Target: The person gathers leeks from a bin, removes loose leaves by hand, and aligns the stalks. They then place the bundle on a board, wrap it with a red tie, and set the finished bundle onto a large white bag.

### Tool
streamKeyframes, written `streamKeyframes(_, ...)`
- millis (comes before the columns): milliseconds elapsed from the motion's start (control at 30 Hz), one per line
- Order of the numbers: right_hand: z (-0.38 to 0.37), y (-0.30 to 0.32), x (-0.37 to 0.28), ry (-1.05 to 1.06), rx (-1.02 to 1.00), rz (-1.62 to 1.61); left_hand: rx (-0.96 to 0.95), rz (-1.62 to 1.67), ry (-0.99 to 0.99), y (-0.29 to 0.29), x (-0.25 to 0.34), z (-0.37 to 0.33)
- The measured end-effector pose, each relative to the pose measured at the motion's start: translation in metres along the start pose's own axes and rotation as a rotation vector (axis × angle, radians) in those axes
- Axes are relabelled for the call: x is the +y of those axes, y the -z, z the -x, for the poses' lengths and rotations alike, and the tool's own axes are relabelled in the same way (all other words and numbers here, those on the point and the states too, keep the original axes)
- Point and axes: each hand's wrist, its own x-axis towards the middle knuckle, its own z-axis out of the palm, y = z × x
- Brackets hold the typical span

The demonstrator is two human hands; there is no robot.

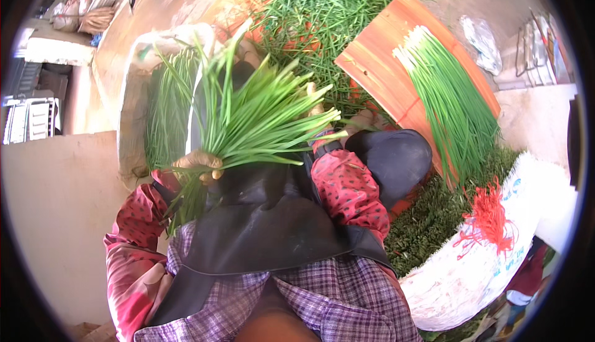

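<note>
My left hand (199,165), in a yellowish glove, is closed around a loose bunch of garlic chives (257,116). The green leaves fan up and to the right above my lap, and some hang below the fist. At the pale stalk ends is my right hand (317,108), partly covered by the stalks. Its fingers look bent together; what they hold, if anything, is hidden. On the right, a neat bundle of chives (443,100) lies across an orange-brown board (381,51), white ends at the top.
A loose heap of chives (322,13) lies ahead. More chives (167,106) fill a whitish container (133,103) at left. Red ties (489,218) rest on a white sack (462,292) to the right, beside dark green trimmings (434,224). My bent knee (396,159) stands near the board.
</note>
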Motion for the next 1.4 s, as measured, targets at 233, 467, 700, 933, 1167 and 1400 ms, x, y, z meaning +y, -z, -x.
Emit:
streamKeyframes(233, 0.021, -0.003, -0.039, 0.178, 0.242, 0.228, -0.049, -0.051, -0.167, 0.026, -0.061, 0.028)
streamKeyframes(467, 0.016, -0.051, -0.028, 0.156, 0.344, 0.847, -0.133, 0.233, -0.193, 0.055, -0.119, 0.025)
streamKeyframes(700, 0.044, -0.084, -0.088, 0.222, 0.012, 0.481, -0.076, 0.239, -0.189, 0.053, -0.119, 0.026)
streamKeyframes(933, 0.07, -0.075, -0.057, -0.336, 0.28, 1.329, -0.092, 0.337, -0.178, 0.049, -0.117, 0.025)
streamKeyframes(1167, 0.056, -0.021, -0.002, 0.058, 0.355, 0.723, -0.088, 0.115, -0.289, 0.062, -0.13, 0.029)
streamKeyframes(1400, 0.041, -0.038, -0.021, -0.107, 0.298, 1.064, -0.297, 0.096, -0.161, 0.102, -0.184, 0.016)
